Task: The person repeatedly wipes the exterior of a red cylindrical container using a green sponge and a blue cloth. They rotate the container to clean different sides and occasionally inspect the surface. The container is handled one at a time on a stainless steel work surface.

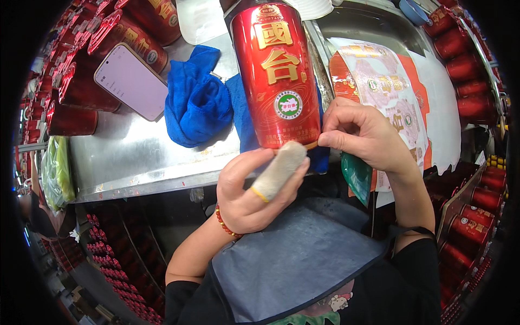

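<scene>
A glossy red bottle (pixel 276 70) with raised gold characters and a green-and-white round emblem lies on a blue cloth (pixel 244 122), its near end toward me. My left hand (pixel 254 189) is closed against that near end. One of its fingers wears a pale cloth finger sleeve (pixel 283 170), which covers part of the bottle's edge. My right hand (pixel 360 132) has thumb and forefinger pinched at the bottle's lower right edge. What lies between those fingertips, if anything, is too small to make out. Beside that hand are printed decal sheets (pixel 398 89) with gold lettering on lilac.
A crumpled blue cloth (pixel 196 103) and a lit phone (pixel 131 81), leaning on red bottles (pixel 81 86), are at the left of the metal table (pixel 130 165). A green plastic piece (pixel 356 174) hangs at the front edge. Racks of red bottles (pixel 470 230) stand right.
</scene>
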Tool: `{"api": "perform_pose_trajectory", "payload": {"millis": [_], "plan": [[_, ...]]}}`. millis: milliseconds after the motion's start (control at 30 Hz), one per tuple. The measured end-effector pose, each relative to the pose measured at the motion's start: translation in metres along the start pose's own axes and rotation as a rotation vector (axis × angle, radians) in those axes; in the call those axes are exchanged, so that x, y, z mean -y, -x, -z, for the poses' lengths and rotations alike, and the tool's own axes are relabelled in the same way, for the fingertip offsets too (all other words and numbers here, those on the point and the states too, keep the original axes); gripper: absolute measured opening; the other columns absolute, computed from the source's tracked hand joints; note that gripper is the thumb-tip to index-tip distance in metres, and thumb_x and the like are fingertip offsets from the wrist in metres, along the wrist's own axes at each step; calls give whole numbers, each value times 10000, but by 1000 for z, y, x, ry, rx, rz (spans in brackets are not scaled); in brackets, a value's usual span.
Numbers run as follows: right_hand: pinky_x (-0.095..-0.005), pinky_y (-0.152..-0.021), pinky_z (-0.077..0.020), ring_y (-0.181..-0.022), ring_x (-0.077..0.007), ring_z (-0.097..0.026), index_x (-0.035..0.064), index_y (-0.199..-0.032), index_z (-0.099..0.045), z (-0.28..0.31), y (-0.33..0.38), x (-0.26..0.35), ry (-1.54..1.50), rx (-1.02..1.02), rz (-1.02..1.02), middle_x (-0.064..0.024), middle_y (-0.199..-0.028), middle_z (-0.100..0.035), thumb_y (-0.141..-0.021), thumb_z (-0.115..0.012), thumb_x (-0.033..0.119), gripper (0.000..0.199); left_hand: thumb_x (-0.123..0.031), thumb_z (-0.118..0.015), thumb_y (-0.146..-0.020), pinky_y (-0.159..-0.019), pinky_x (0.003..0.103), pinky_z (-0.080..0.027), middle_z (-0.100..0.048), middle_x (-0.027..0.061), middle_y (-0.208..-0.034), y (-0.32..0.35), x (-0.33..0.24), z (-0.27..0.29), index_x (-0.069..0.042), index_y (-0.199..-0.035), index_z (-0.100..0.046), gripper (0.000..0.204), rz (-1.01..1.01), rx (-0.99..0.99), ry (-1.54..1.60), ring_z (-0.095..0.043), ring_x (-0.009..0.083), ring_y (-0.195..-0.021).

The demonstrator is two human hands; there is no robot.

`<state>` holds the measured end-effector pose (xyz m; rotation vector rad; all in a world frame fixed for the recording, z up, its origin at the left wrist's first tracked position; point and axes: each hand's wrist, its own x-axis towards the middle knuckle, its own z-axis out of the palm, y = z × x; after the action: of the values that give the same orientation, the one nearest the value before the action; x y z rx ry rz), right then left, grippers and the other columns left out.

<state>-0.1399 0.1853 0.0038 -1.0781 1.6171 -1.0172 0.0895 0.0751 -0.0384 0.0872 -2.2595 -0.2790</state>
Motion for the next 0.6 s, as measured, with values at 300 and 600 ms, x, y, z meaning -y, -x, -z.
{"api": "perform_pose_trajectory", "payload": {"millis": [300,600], "plan": [[-215,-720,-430,-814,-51,-525,14,-855,-659,7,5,5,-7,37,-8,-12,-1000,-580,-931,-756,92,146,-121,-891,-649,-1059,399,-453,-593,127,-1418,-37,10,-13,-37,-1404,-623,805,254,14,-76,-530,333,-1262],[-218,-719,-434,-828,-57,-532,13,-857,-664,8,2,1,-24,40,-18,-15,-983,-590,-929,-758,87,140,-109,-886,-780,-1083,439,-459,-504,247,-1483,-16,18,-7,38,-1521,-445,875,429,60,140,-561,403,-1296]]}}
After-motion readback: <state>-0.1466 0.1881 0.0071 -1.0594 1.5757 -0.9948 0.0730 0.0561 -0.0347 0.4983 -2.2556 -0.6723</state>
